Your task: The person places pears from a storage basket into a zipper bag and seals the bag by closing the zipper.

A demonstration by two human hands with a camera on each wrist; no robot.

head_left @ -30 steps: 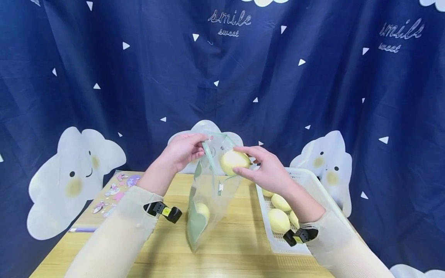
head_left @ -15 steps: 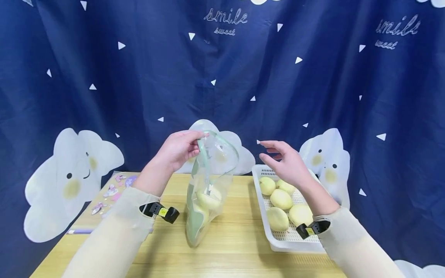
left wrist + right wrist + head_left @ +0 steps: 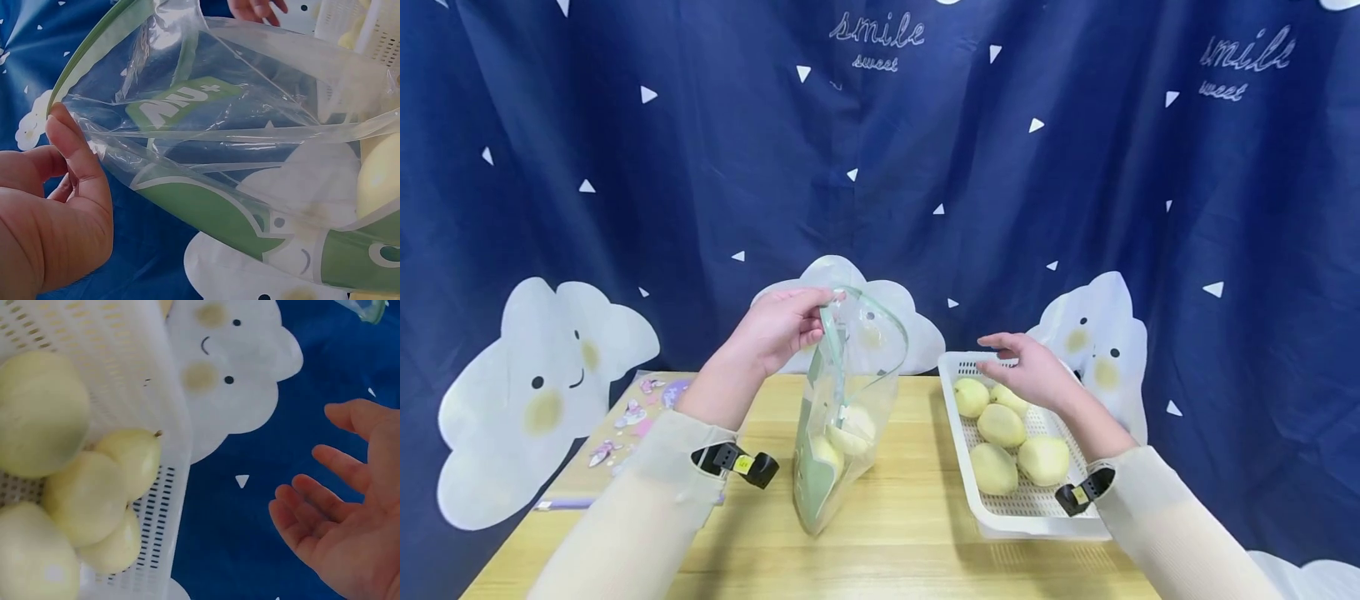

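Observation:
My left hand (image 3: 778, 329) pinches the green-edged mouth of a clear zip bag (image 3: 815, 487) between thumb and fingers. The bag hangs with its mouth apart, and pale yellow pears (image 3: 853, 429) lie low inside it. In the left wrist view, the bag's green printed front (image 3: 200, 209) stretches away from the fingertips. My right hand (image 3: 1030, 367) holds nothing; it hovers over the back of a white plastic basket (image 3: 1037, 527). Several pears (image 3: 1000, 425) sit in that basket. In the right wrist view, the relaxed fingers are apart from the pears, one showing a short stem (image 3: 158, 433).
A sheet with cartoon stickers (image 3: 632, 412) lies on the left of the wooden table (image 3: 895, 542), with a purple pen-like stick (image 3: 565, 503) at its front edge. A dark blue curtain (image 3: 850, 167) with cloud prints hangs behind.
My right hand let go of a pear, which dropped into the bag, then moved right and down over the basket. My left hand keeps its grip on the bag's mouth.

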